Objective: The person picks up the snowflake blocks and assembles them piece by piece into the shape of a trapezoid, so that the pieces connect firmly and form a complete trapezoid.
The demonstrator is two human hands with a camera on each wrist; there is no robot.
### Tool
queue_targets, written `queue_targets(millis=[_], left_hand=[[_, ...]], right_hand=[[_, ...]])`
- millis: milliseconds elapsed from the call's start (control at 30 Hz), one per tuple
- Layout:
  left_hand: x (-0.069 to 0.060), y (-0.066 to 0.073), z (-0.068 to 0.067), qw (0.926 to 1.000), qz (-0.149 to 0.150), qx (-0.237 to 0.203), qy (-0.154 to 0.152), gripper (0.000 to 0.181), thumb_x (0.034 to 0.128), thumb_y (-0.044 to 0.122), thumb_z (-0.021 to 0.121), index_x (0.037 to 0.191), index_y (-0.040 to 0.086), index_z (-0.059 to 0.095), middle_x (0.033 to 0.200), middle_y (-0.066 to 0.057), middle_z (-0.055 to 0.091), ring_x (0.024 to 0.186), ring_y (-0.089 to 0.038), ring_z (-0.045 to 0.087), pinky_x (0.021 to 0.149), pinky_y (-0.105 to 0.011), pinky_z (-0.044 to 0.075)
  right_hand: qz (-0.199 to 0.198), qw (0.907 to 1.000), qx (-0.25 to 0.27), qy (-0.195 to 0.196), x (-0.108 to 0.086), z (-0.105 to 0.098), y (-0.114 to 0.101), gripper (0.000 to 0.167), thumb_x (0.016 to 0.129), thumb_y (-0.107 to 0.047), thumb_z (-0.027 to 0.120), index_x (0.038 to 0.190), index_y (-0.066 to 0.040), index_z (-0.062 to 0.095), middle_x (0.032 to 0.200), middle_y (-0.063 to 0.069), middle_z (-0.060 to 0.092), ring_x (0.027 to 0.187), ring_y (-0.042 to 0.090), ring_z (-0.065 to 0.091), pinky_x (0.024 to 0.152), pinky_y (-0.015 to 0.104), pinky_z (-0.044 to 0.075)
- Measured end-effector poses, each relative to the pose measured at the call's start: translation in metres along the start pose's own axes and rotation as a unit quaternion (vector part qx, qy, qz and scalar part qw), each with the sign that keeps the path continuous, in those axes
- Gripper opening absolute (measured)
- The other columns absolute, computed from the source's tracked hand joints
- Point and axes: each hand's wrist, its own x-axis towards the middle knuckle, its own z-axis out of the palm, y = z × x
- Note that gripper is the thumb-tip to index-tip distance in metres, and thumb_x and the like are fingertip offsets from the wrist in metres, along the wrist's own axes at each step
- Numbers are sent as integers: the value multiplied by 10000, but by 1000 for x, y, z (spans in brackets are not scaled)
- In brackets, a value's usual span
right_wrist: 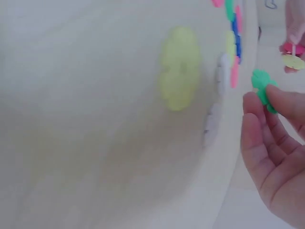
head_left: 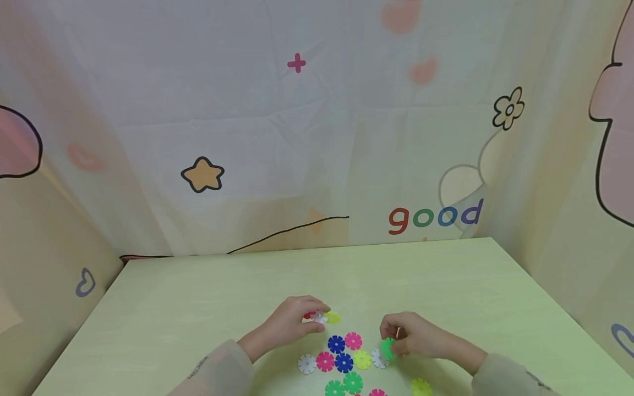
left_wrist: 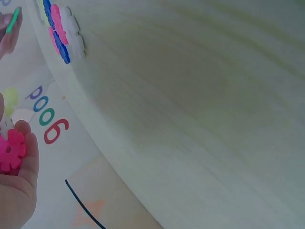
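My left hand (head_left: 296,320) holds a small joined cluster of notched plastic discs above the table. A yellow disc (head_left: 333,318), a white disc (head_left: 320,318) and a pinkish-red disc (left_wrist: 13,150) make up the cluster. Between thumb and fingertips, my right hand (head_left: 418,334) pinches a green notched disc (right_wrist: 263,89), apart from the cluster. Below the hands lie loose discs, among them a dark blue disc (head_left: 336,344), a pink disc (head_left: 353,341) and a white disc (head_left: 380,358) partly covered by the green one.
More discs lie toward the near edge: a white disc (head_left: 307,363) at left, a green disc (head_left: 353,383) in front and a yellow disc (head_left: 421,386) at right. Behind the pale table (head_left: 208,291) hangs a printed cloth (head_left: 247,137), which also runs along both sides.
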Motion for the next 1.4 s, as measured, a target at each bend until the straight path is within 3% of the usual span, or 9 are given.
queue_targets(millis=[167, 433, 700, 1200, 1400], left_hand=[[1, 1, 3, 10000, -74, -36, 6, 362, 783, 236, 657, 1125, 129, 605, 1088, 26, 623, 1026, -139, 566, 867, -309, 464], [2, 3, 6, 9998, -144, -79, 58, 394, 775, 257, 663, 1144, 138, 595, 1102, 19, 619, 1025, -137, 565, 865, -306, 465], [2, 3, 8, 9998, -87, -173, 99, 394, 779, 263, 656, 1144, 128, 595, 1096, 18, 621, 1020, -131, 568, 865, -292, 464], [0, 2, 8, 9995, 92, -150, 247, 371, 782, 229, 653, 1136, 129, 603, 1113, 6, 621, 1035, -140, 573, 869, -285, 466], [0, 4, 8, 9989, 367, 36, 289, 369, 781, 214, 653, 1129, 99, 608, 1129, -14, 620, 1053, -150, 576, 863, -258, 466]], right_hand=[[-113, 9989, 243, 392, 8, -3, -9, 111, 794, 13, 580, 893, -29, 555, 771, 53, 524, 591, 127, 507, 527, 241, 470], [-227, 9934, 913, 664, 21, 2, -21, 168, 816, -33, 584, 970, 27, 551, 807, 80, 531, 654, 178, 571, 588, 276, 518], [-43, 9862, 1360, 944, 31, 6, -27, 265, 818, -59, 598, 1034, 81, 532, 809, 62, 527, 651, 148, 583, 622, 281, 528], [62, 9849, 1460, 926, 40, 10, -35, 261, 826, -46, 583, 1044, 96, 551, 787, 53, 566, 621, 132, 577, 622, 301, 529], [76, 9856, 1474, 826, 42, 11, -36, 265, 830, -51, 581, 1047, 100, 557, 788, 51, 607, 619, 130, 573, 629, 288, 525]])
